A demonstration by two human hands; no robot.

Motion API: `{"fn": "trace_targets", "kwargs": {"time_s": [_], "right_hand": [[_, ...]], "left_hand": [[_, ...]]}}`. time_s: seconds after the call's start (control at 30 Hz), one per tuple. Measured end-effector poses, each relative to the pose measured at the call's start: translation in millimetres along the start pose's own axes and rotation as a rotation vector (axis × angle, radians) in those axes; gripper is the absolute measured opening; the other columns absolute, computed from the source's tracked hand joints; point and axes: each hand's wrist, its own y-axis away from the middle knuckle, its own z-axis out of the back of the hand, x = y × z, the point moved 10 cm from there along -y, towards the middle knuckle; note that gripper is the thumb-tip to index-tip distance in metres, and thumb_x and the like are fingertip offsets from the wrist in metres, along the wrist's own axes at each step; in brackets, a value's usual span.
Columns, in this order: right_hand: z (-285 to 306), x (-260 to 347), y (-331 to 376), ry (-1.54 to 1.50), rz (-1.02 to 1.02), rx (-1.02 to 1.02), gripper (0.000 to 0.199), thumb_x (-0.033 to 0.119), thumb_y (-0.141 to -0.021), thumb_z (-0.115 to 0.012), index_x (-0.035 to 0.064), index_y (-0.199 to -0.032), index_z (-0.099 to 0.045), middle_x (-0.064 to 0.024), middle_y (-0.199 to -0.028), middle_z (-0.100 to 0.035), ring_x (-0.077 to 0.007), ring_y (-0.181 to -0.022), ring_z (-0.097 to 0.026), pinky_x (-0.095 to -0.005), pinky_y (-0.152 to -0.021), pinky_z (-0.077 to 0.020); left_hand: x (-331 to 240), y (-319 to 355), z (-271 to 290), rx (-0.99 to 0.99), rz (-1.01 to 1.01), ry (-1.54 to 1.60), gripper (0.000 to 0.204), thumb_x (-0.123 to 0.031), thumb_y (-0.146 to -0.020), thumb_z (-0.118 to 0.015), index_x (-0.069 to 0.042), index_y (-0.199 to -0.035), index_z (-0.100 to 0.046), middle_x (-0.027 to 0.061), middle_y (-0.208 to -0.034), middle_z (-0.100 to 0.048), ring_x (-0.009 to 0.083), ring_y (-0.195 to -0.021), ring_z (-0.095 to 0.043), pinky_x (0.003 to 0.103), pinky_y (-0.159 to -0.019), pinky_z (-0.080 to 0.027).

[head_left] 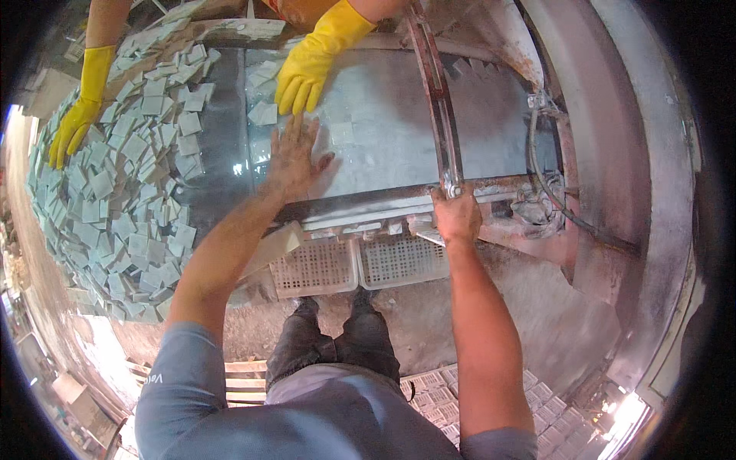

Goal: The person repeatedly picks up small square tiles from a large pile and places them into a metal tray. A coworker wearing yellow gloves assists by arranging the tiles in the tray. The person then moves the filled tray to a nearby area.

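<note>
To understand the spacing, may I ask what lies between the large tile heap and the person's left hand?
The head view shows, from the tile heap to the left hand: a dark strip, then loose pale tiles on a wet surface.

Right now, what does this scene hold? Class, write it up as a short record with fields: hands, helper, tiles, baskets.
Left hand: bare, fingers spread over the wet surface; contact unclear
Right hand: bare, fingers closed at the near end of a long metal bar
Co-worker's gloves: yellow; one at the tile pile, one close to the left hand's fingertips
Tile pile: pale, loosely heaped, left side
Baskets: two, perforated, side by side
</note>
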Motion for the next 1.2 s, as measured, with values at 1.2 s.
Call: {"fn": "trace_targets", "kwargs": {"time_s": [1.2], "right_hand": [[6, 0, 2, 0.004, -0.049, 0.077, 0.068, 0.046, -0.085, -0.072, 0.0033, -0.136, -0.058, -0.0284, -0.120, -0.071, -0.0442, -0.112, -0.070, -0.0507, -0.098, -0.0558]], "left_hand": [[50, 91, 9, -0.003, 0.013, 0.123, 0.083, -0.023, -0.082, -0.086, -0.006, -0.153, -0.046, 0.0236, -0.161, -0.038, 0.0422, -0.152, -0.031, 0.056, -0.126, -0.024]]}}
